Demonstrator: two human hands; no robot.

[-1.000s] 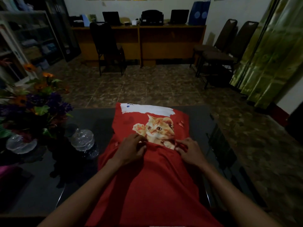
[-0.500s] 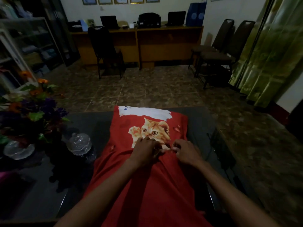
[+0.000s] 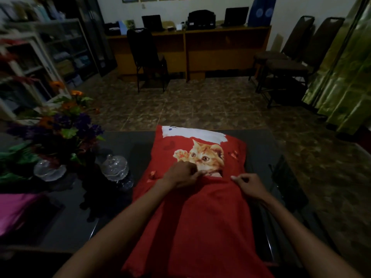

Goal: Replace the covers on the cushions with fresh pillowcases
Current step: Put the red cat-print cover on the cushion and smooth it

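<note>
While both hands pinch the plain red cloth pillowcase's [image 3: 204, 223] edge at mid-frame, left hand [image 3: 181, 175] and right hand [image 3: 248, 184], the red kitten-print cushion [image 3: 200, 149] looks about half covered.

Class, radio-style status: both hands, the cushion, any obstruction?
Left hand and right hand pinching red pillowcase edge. Kitten cushion half covered. Glass jar beside, clear.

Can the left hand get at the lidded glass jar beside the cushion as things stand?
Probably yes. The glass jar stands on the dark table just off the left hand, with nothing between them. But that hand is pinching the red pillowcase edge on the cat-print cushion, so it must let go first.
</note>
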